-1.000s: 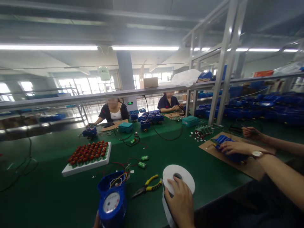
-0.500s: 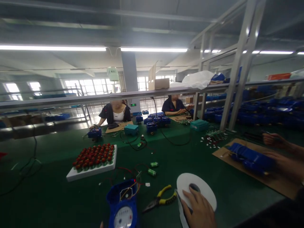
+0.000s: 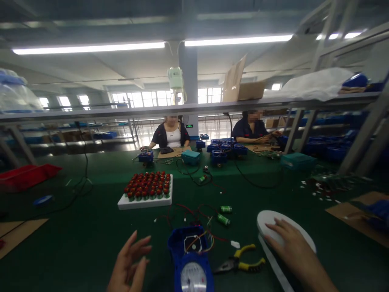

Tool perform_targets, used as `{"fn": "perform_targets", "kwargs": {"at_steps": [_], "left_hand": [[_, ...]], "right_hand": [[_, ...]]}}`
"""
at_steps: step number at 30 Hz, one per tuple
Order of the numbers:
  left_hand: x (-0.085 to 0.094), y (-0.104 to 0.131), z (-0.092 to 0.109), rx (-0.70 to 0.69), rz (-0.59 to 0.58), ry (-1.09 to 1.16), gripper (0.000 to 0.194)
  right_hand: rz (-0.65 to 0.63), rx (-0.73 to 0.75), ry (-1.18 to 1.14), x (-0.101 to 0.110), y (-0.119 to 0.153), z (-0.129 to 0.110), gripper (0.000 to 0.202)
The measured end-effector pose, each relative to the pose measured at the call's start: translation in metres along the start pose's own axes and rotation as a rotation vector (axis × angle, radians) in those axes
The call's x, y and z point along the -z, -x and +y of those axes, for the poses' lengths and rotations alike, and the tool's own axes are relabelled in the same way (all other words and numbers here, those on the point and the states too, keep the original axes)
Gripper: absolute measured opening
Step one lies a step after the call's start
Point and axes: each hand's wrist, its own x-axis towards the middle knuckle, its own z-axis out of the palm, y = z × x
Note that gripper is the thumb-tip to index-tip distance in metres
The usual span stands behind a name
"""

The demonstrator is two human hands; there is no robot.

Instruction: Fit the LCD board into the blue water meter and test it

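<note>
Several lamps (image 3: 238, 41) glow beyond the green table (image 3: 91, 227), left hand (image 3: 129, 265) unclenched, right hand (image 3: 293, 247) spread on a white roll (image 3: 263, 220).

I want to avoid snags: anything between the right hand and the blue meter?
Yes: yellow-handled pliers lie between the right hand and the blue meter; the white roll's strip is nearer the hand.

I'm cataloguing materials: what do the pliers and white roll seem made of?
Pliers: probably steel, from the nose's dull grey sheen; handles bright yellow, likely plastic or rubber. White roll: matte, perhaps paper or foam, given its flat loose strip.
</note>
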Motion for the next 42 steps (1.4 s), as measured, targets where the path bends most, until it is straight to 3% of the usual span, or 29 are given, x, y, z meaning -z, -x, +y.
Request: {"fn": "perform_targets", "kwargs": {"at_steps": [2, 4, 7, 9, 13, 17, 20, 23, 27, 29, 32, 34, 38, 42], "left_hand": [[-0.010, -0.022, 0.024, -0.077, -0.066, 0.009, 0.050], [-0.027, -0.045, 0.037, -0.139, -0.121, 0.033, 0.045], [-0.057, -0.074, 0.035, -0.140, -0.232, 0.084, 0.039], [-0.073, -0.083, 0.026, -0.096, -0.299, 0.100, 0.035], [-0.084, -0.081, 0.006, -0.018, -0.415, 0.075, 0.029], [-0.079, -0.073, -0.003, 0.097, -0.464, 0.085, 0.025], [-0.075, -0.072, -0.003, 0.103, -0.509, 0.065, 0.022], [-0.074, -0.072, -0.002, 0.077, -0.546, 0.027, 0.018], [-0.073, -0.073, -0.002, 0.069, -0.555, 0.003, 0.017], [-0.073, -0.073, -0.002, 0.059, -0.556, -0.005, 0.018], [-0.072, -0.073, -0.001, 0.045, -0.558, -0.009, 0.019], [-0.071, -0.073, 0.001, 0.048, -0.574, 0.003, 0.022], [-0.069, -0.073, 0.003, 0.076, -0.649, 0.045, 0.028], [-0.067, -0.071, 0.007, 0.088, -0.747, 0.124, 0.037]], "right_hand": [[0.002, -0.033, -0.146, 0.002, -0.015, -0.041, 0.057], [-0.114, -0.080, -0.365, -0.001, -0.030, -0.084, 0.054], [-0.299, -0.070, -0.470, -0.013, -0.049, -0.133, 0.049], [-0.399, -0.073, -0.509, -0.024, -0.057, -0.149, 0.047], [-0.536, -0.108, -0.537, -0.036, -0.060, -0.157, 0.053], [-0.716, -0.108, -0.594, -0.038, -0.051, -0.160, 0.058], [-0.788, -0.164, -0.678, -0.038, -0.043, -0.162, 0.049], [-0.649, -0.178, -0.710, -0.036, -0.037, -0.165, 0.034], [-0.294, 0.046, -0.588, -0.030, -0.029, -0.171, 0.013], [-0.178, 0.104, -0.596, -0.028, -0.025, -0.175, 0.005], [-0.099, 0.018, -0.742, -0.031, -0.020, -0.178, 0.007], [-0.175, -0.111, -0.925, -0.038, -0.017, -0.178, 0.016], [-0.494, -0.308, -1.313, -0.053, -0.014, -0.176, 0.029], [-0.619, -0.386, -1.406, -0.059, -0.014, -0.180, 0.029]]}}
